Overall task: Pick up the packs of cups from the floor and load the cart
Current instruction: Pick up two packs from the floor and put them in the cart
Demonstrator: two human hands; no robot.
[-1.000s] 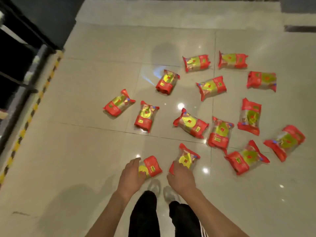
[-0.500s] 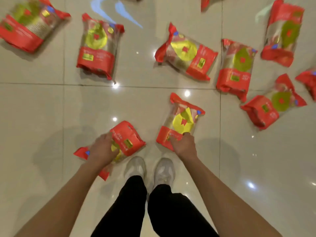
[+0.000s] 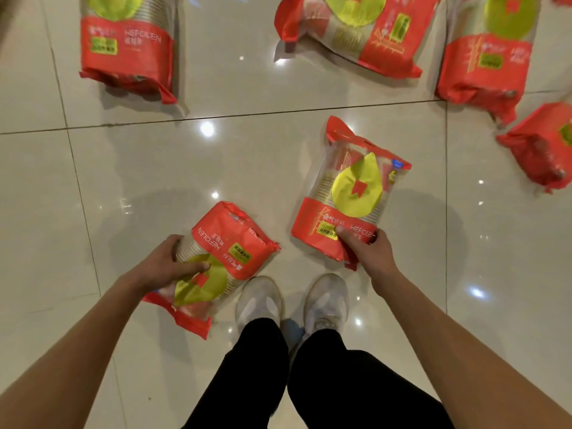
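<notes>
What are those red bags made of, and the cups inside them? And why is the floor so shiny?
The pack in the right hand looks like thin glossy plastic film: it crinkles and its middle is see-through. The cups showing in the pack in the left hand seem to be paper, pale and ridged in stacks, though that's uncertain. The floor looks like polished tile, mirroring the lights, with grout lines.
</notes>
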